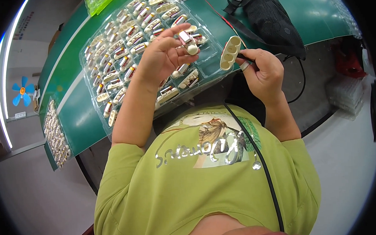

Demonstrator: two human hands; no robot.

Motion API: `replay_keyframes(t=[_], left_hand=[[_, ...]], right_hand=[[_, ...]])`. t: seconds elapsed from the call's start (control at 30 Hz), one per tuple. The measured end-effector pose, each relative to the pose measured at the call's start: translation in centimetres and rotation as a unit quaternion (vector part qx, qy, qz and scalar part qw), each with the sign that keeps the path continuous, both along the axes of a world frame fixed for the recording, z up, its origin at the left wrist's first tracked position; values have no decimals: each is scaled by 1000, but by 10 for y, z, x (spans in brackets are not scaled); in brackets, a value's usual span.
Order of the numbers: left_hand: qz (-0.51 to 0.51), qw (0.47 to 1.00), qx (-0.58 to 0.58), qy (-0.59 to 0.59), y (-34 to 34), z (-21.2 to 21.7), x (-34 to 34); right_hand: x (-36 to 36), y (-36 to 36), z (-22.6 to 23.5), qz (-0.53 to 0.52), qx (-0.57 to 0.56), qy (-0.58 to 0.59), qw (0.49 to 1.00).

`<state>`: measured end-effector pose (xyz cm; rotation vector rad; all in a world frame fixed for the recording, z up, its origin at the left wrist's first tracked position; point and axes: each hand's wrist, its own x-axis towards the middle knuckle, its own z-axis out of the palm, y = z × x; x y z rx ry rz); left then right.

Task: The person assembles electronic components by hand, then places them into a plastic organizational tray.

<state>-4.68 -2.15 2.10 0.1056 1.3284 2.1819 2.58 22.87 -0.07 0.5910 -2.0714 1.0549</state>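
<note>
My left hand (164, 55) is raised over the clear plastic tray (210, 53), palm up with curled fingers. It holds a small white part with a silvery block and a rounded cream end (188, 42). To its right, my right hand (263, 74) pinches a cream oval housing with several round hollows (230, 52), which is tilted with the hollows toward me. Something dark shows between thumb and forefinger there, too small to name. Many similar cream-and-silver pieces (130, 46) fill the tray's compartments below my left hand.
The tray lies on a green table (85, 117). A thin red wire (217, 13) runs beside the housing. A black mesh bag with straps (271, 17) lies at the far right, a bright green packet (101, 3) at the back. Another filled tray (56, 136) sits at the left edge. A black cable (256, 152) crosses my shirt.
</note>
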Motion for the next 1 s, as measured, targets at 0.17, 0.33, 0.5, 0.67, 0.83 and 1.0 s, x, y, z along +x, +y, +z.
replay_keyframes(t=[0.17,0.33,0.5,0.67,0.83,1.0], left_hand=[[-8,982,143,-120,-1,-1,11],[-13,996,-82,6,15,-13,21],[-45,870,-237,430,29,-13,41],[-68,828,-294,473,32,-8,44],[40,869,-342,357,18,-31,25],[7,903,-326,279,3,-2,21]], right_hand=[[0,-10,9,24,-40,-114,992],[7,-17,1,97,-114,-340,928],[8,-28,-4,192,-192,-443,854],[7,-24,-7,232,-166,-467,837],[2,-12,-21,196,-176,-468,844],[4,18,-13,167,-256,-468,829]])
